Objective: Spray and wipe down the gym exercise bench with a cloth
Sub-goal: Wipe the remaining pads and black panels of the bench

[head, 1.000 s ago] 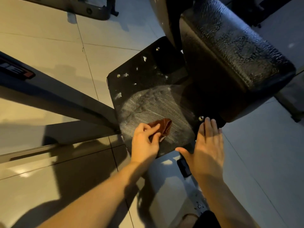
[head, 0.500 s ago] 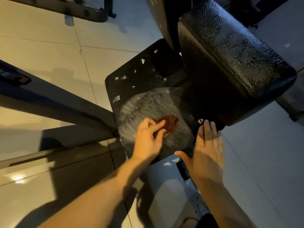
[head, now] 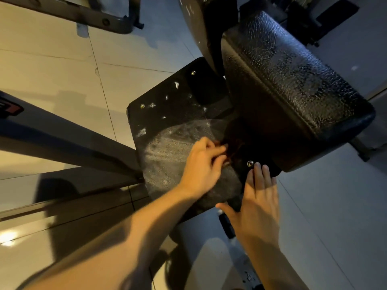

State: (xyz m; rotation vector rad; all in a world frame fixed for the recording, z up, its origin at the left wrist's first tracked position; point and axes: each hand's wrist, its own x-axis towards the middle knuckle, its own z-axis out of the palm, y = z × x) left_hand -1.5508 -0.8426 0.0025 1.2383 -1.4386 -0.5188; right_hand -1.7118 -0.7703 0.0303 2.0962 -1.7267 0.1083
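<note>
A black flat panel (head: 167,126) of the gym bench lies low over the floor, with white foam specks and a wet smeared patch. My left hand (head: 202,164) grips a reddish-brown cloth (head: 234,146) and presses it on the panel, close under the shadow of the padded black cushion (head: 293,80) above. The cloth is mostly in shadow and partly covered by my fingers. My right hand (head: 257,195) rests flat on the panel's near right edge, fingers straight, fingertips beside a metal bolt (head: 250,163).
A grey metal frame bar (head: 62,141) runs in from the left and meets the panel. Another machine frame (head: 83,13) sits on the tiled floor at the top left. A white machine base (head: 209,258) lies below my hands.
My left hand has slid the cloth up and to the right across the panel, toward the cushion's shadow. My right hand has stayed flat on the near edge.
</note>
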